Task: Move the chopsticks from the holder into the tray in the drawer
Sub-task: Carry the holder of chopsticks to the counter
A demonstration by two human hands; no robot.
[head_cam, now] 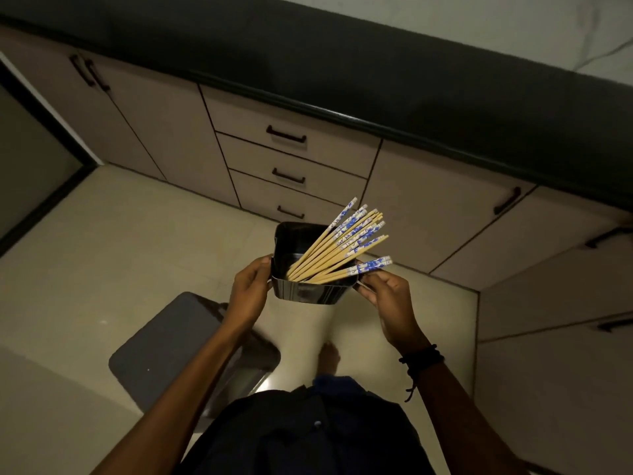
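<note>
Pale straw-yellow along the shafts of the chopsticks (329, 250), with white tops printed in a blue floral pattern. Glossy black on the holder (308, 293), streaked with pale reflections on its near wall. Black across the worktop (376, 80). Pinkish beige on the drawer fronts (239, 114), each with a black handle (286, 135). Cream over the floor tiles (137, 234). Plain dark grey on the mat (171, 337). Black for the wrist cord (421, 358), black to dark navy on the shirt (308, 437). White with a thin dark vein on the wall (445, 22).

Dark top (308, 437), black or maybe navy in this light, forearms (191, 378) bare. Black corded bracelet (422, 358) on the right wrist (406, 339), loose ends dangling.
</note>
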